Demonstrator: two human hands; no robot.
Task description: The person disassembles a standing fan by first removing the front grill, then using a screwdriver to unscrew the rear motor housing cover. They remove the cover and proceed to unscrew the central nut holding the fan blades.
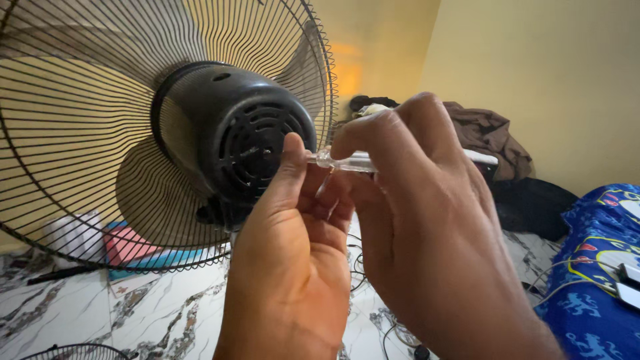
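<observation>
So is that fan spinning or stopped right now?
Stopped, it seems. The blades behind the wire guard show sharp edges with no blur, while the right hand holds a clear-handled screwdriver against the black motor housing.

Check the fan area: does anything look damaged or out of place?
No damage shows on the motor housing or rear grille. Odd bits: a second grille lies on the floor, and cables sprawl loose there.

I found myself in a lived-in room of a home. Plain yellow painted walls met a white marble-patterned tile floor. A heap of brown and black clothes lay in the corner, and a blue printed bedsheet covered bedding beside me.
</observation>
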